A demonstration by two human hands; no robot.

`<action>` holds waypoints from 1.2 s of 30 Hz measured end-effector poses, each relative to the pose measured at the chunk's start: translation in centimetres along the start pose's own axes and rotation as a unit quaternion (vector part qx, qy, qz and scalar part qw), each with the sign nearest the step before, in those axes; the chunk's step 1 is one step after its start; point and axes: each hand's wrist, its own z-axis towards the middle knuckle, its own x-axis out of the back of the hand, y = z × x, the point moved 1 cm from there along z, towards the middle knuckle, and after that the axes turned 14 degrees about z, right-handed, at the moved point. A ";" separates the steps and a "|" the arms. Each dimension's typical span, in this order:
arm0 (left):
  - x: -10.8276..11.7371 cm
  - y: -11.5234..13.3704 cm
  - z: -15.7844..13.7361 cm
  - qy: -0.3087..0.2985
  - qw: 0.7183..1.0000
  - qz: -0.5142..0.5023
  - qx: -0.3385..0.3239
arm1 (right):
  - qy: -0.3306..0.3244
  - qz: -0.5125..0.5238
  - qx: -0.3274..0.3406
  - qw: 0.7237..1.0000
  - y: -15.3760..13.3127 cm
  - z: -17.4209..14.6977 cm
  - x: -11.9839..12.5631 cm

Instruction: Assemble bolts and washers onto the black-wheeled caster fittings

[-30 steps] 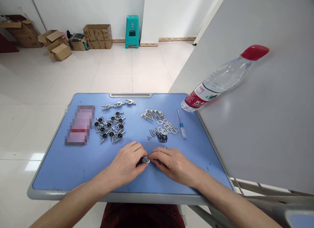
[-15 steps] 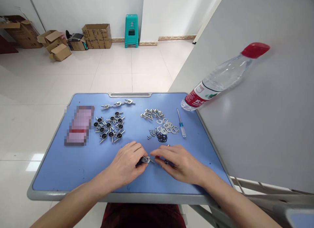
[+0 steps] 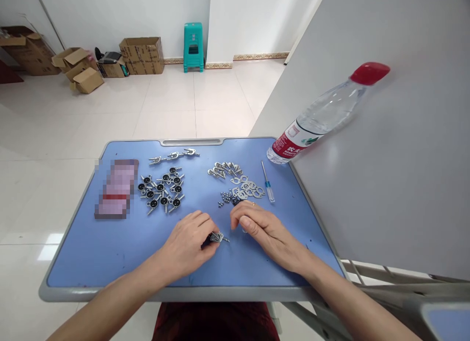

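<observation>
Worktop: our blue, smooth worktop (image 3: 91, 253) carries everything, over pale floor tiles.
Left hand: our left hand (image 3: 187, 245) pinches a small metal fitting (image 3: 217, 237) at its fingertips, pin end pointing right.
Right hand: our right hand (image 3: 262, 231) is loosely curled, holding nothing we can see, just right of the fitting.
Beyond: black rings and shiny plates (image 3: 240, 189), a screwdriver (image 3: 267, 182), a clear bottle (image 3: 323, 115).

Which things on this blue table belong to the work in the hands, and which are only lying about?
Belonging to the work:
- small metal part pinched by the left hand
- right hand over the black rings and screws
- metal plates
- finished pieces with black centres
- screwdriver

Lying about:
- water bottle
- cardboard boxes
- teal stool
</observation>
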 end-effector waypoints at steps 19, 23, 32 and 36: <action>-0.1 -0.1 -0.1 -0.004 1.000 -0.006 0.006 | 0.050 0.088 0.161 0.982 -0.9 0.1 -0.9; -0.4 -0.2 -0.1 0.009 1.000 0.001 -0.004 | 0.020 0.039 0.208 0.977 -0.7 0.3 -1.7; -0.5 -0.1 0.0 0.013 1.000 -0.012 -0.006 | -0.013 0.006 0.196 0.981 0.0 0.5 -2.4; -0.5 -0.1 0.0 0.016 1.000 -0.016 -0.002 | -0.024 0.007 0.200 0.980 0.0 0.4 -2.5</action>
